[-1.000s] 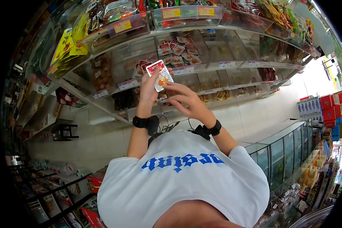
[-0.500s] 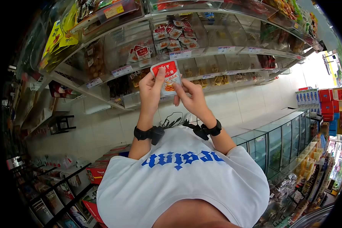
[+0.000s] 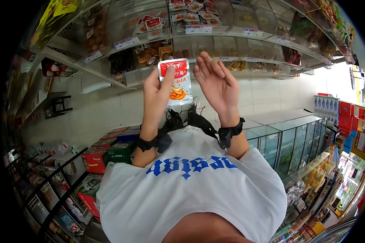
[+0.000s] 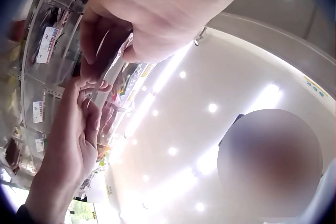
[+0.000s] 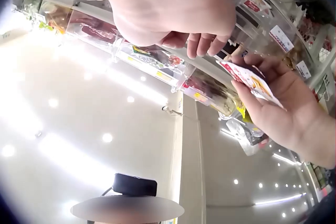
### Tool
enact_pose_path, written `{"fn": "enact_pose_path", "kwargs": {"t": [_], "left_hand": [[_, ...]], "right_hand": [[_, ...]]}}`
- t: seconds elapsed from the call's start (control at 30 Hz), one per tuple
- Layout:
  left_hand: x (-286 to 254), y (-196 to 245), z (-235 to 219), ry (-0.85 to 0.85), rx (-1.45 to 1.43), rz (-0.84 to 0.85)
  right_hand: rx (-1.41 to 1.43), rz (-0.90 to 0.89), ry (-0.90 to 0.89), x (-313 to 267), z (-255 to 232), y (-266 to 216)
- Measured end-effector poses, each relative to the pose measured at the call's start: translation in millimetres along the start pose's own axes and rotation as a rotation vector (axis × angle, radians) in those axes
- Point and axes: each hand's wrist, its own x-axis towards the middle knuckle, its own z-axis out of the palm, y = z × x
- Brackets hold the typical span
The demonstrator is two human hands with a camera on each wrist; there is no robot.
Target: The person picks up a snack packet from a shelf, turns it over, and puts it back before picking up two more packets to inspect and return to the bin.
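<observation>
Head view: from head, wide, rounded by black edges, looking steeply down and forward over shirt [image 3: 190, 178]; left hand [image 3: 156, 91] and right hand [image 3: 220, 87] mid-distance, shelves [image 3: 159, 39] beyond. Left wrist view: from left wrist, facing up past very near left hand to ceiling [image 4: 173, 113]; right hand farther off. Right wrist view: mirrors it, right hand closest. All three share both hands, packet [image 3: 181, 83], part of shelves.
</observation>
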Motion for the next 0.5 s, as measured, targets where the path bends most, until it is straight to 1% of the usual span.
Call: {"fn": "enact_pose_path", "kwargs": {"t": [0.03, 0.17, 0.27, 0.5], "left_hand": [[-4.7, 1.3, 0.1, -0.023, -0.019, -0.056], [-17.1, -1.0, 6.9, -0.08, -0.029, 0.027], [-22.5, 3.7, 8.9, -0.086, -0.007, 0.024], [-31.7, 5.1, 11.1, -0.064, 0.092, 0.109]], "right_hand": [[0.044, 0.017, 0.004, -3.5, 2.2, 1.6], [0.216, 0.087, -0.019, -10.4, 6.7, 3.6], [0.307, 0.127, -0.029, -14.4, 9.2, 3.7], [0.59, 0.244, -0.072, -22.7, 2.6, 1.9]]}}
